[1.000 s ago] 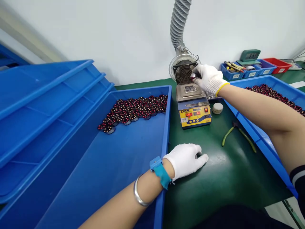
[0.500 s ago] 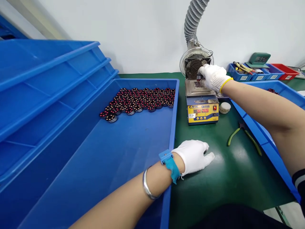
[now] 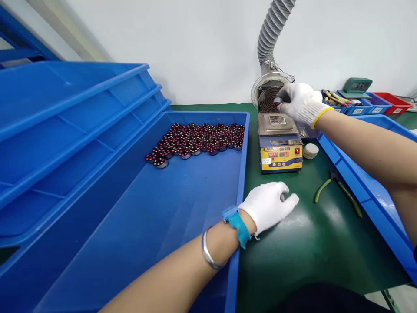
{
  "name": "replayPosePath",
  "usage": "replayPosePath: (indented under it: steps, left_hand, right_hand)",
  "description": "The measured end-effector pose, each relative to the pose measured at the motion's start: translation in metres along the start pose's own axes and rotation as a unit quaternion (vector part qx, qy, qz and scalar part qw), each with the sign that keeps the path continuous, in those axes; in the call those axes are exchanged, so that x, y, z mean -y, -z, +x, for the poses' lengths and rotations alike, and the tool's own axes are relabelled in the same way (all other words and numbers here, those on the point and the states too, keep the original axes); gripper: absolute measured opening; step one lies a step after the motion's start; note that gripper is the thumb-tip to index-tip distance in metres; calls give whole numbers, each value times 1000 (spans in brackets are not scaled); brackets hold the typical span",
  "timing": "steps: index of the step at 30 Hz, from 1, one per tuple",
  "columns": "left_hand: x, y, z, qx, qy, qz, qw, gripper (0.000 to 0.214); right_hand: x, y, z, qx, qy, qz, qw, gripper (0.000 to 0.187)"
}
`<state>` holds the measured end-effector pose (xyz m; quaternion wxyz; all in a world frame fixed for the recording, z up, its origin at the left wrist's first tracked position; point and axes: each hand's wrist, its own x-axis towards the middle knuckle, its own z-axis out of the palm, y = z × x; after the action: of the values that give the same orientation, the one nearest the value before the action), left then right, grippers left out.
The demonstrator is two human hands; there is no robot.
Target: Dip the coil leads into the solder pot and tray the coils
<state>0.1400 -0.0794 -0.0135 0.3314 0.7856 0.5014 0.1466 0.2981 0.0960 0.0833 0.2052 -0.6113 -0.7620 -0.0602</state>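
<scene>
My right hand [image 3: 301, 104], in a white glove, pinches a small dark red coil [image 3: 276, 103] just above the solder pot [image 3: 280, 150] and in front of its round fan grille. On the green mat near the big blue tray's [image 3: 182, 208] right wall rests my left hand [image 3: 267, 205], gloved too, its fingers curled over something small that I cannot make out. A blue strap and a metal bangle sit on that wrist. Several dark red coils [image 3: 198, 139] lie packed at the far end of the big tray.
A grey fume hose [image 3: 273, 30] hangs over the pot. A white round tin [image 3: 310, 150] and green-handled cutters [image 3: 339, 190] lie to its right. Another blue tray [image 3: 361, 182] runs under my right arm. Stacked blue trays [image 3: 65, 113] stand left; small bins [image 3: 358, 106] and a clock [image 3: 359, 85] at the back.
My right hand dipped the coil down to the pot's top, then lifted it back up before the fan grille. My left hand stayed on the mat. The view swung slightly left.
</scene>
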Motion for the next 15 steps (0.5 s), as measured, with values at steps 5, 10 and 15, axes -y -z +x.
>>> replayPosePath:
  steps: [5,10,15]
  left_hand:
    - [1,11,8,-146,64,-364,918,40]
    - [4,14,13,-199,67,-491,845,47]
    - [4,16,12,-190,65,-503,841,36]
  right_hand:
    - [8,13,-42,44,-39,158,986,32]
    - [17,-14,-97,121,-71,385,912,37]
    - [22,-23,-130,197,-71,471,857,36]
